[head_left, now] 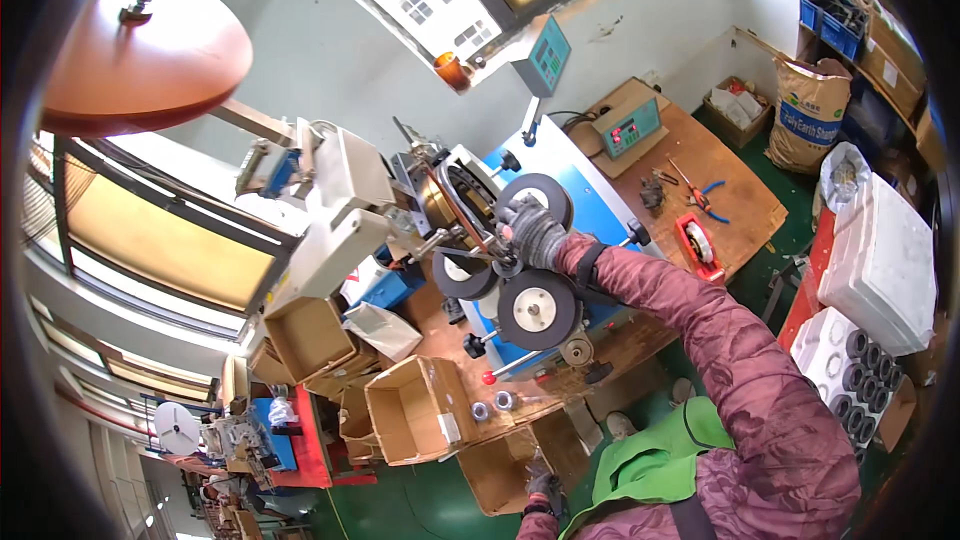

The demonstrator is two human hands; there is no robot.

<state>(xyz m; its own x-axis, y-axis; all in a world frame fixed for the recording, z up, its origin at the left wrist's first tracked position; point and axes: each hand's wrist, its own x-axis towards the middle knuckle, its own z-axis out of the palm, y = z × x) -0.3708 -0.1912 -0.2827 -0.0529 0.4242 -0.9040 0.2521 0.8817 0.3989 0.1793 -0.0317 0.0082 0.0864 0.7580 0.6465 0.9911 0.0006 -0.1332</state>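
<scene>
My right hand, in a grey glove, reaches among the dark rollers of a winding machine. Its fingers are bent between the upper roller and the lower roller; what they close on is hidden. A third roller sits to the left, and a copper-coloured ring stands just beyond the fingertips. My left hand, also gloved, hangs low beside an open cardboard box; its fingers are too small and dark to make out.
On the wooden bench stand a control box with a lit display, orange-handled pliers, a red tape dispenser and an open carton. Two small rings lie near its edge. To the right, a white foam tray holds several dark rings.
</scene>
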